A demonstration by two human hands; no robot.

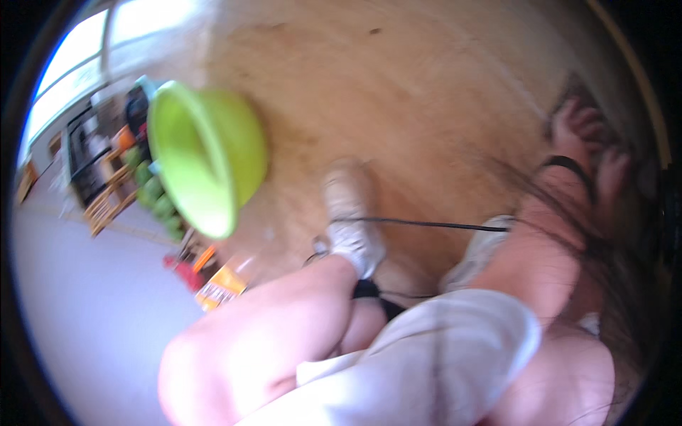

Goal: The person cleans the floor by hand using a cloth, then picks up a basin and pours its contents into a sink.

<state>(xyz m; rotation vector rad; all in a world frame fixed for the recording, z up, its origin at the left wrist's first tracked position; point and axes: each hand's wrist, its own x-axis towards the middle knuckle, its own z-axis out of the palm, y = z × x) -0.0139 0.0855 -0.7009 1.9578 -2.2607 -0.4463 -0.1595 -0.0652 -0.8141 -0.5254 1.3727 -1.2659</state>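
Both my hands are at the far right, blurred and partly screened by strands of dark hair. My left hand (578, 125), with a black band on its wrist, reaches across to a dark brownish thing (573, 88) too blurred to name. Just below it is my right hand (613, 168), its forearm mostly hidden behind my left arm. Whether either hand grips anything is unclear. A white short sleeve (442, 341) covers my left upper arm. Left of my shoes (349, 207) stands a lime-green plastic tub (250, 144), its wide mouth turned leftward in view.
A thin black cord (426, 223) stretches between my shoes above the brown floor (399, 106). Behind the tub are several round green items (154, 189), a small wooden rack (109, 205) and a black crate (77, 154). A yellow packet (221, 287) bearing writing lies near my left knee.
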